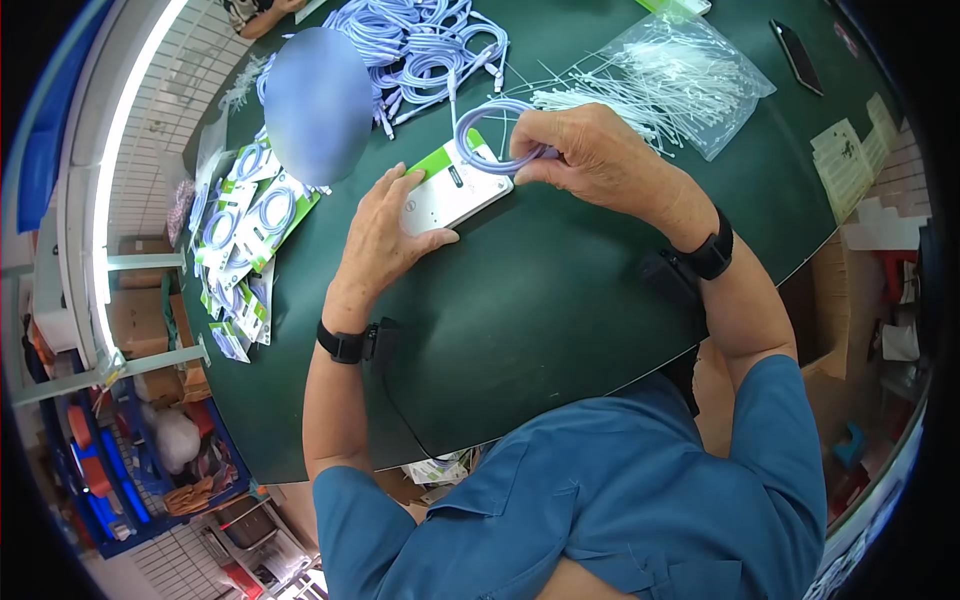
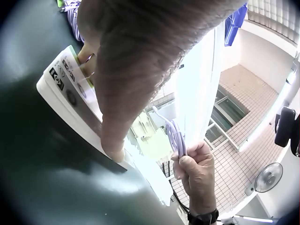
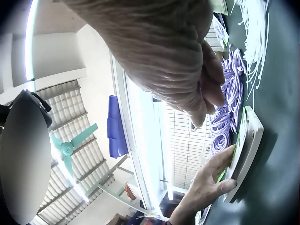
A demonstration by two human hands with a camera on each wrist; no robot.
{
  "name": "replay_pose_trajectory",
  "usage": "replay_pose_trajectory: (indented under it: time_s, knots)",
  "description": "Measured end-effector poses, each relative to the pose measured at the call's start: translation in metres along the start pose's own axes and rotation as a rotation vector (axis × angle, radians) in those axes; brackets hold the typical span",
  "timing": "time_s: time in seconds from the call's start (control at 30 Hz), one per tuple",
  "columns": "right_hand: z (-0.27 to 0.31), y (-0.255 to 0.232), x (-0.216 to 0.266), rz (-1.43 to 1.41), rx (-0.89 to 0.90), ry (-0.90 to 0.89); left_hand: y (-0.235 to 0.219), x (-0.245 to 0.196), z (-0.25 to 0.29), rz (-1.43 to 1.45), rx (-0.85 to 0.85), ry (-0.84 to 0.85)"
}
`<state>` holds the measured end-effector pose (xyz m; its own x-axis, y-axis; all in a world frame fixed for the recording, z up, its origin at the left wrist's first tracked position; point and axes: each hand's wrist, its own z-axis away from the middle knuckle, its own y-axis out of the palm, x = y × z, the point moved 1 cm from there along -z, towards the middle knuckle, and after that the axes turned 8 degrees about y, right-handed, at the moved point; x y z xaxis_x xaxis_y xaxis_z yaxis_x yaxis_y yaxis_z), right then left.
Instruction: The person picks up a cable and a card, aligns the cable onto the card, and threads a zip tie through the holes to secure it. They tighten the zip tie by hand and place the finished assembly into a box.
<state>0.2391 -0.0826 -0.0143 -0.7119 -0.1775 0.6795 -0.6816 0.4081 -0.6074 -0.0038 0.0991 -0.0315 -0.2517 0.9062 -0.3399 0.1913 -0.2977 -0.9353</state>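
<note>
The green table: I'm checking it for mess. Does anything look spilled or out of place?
Mildly: some thin white ties poke out past their clear bag onto the table, near the right hand, at uneven angles, so they look half spilled. No damage shows.

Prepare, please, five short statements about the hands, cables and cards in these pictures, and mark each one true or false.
1. The right hand pinches a coiled purple cable. True.
2. The left hand holds nothing. False: the left hand grips a stack of white-and-green cards.
3. In the head view, the clear bag with white strips lies to the right of the purple cable pile. True.
4. In the head view, the cards with cables attached lie to the right of both hands. False: they lie to the left.
5. A dark phone lies on the green table, apart from both hands. True.
</note>
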Motion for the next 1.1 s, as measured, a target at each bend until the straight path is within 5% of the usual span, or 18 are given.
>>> replay_pose_trajectory:
  time_s: [0.17, 0.3, 0.4, 0.5, 0.77, 0.87, 1.03, 1.1]
  knots:
    - [-0.001, -0.001, -0.002, -0.018, -0.024, -0.018, -0.008, 0.002, -0.003, -0.026, -0.034, 0.086]
    - [-0.001, -0.003, 0.000, -0.052, -0.013, -0.013, -0.004, 0.008, -0.002, -0.097, -0.209, 0.217]
    - [-0.003, -0.004, 0.003, -0.137, 0.004, 0.036, -0.021, -0.014, 0.005, -0.409, -0.467, 0.365]
    - [0.000, -0.002, 0.009, -0.307, -0.119, 0.068, -0.035, -0.051, 0.017, -0.431, -0.482, 0.384]
    - [0.010, 0.031, 0.050, -0.173, -0.034, -0.163, 0.003, -0.107, 0.047, -0.276, -0.287, 0.272]
    - [0.010, 0.041, 0.052, -0.095, -0.038, -0.197, 0.006, -0.099, 0.040, -0.213, -0.433, 0.289]
    - [0.008, 0.055, 0.043, -0.115, -0.137, -0.128, 0.006, -0.091, 0.039, -0.190, -0.400, 0.242]
    - [0.007, 0.055, 0.041, -0.120, -0.146, -0.135, 0.003, -0.091, 0.038, -0.177, -0.646, 0.377]
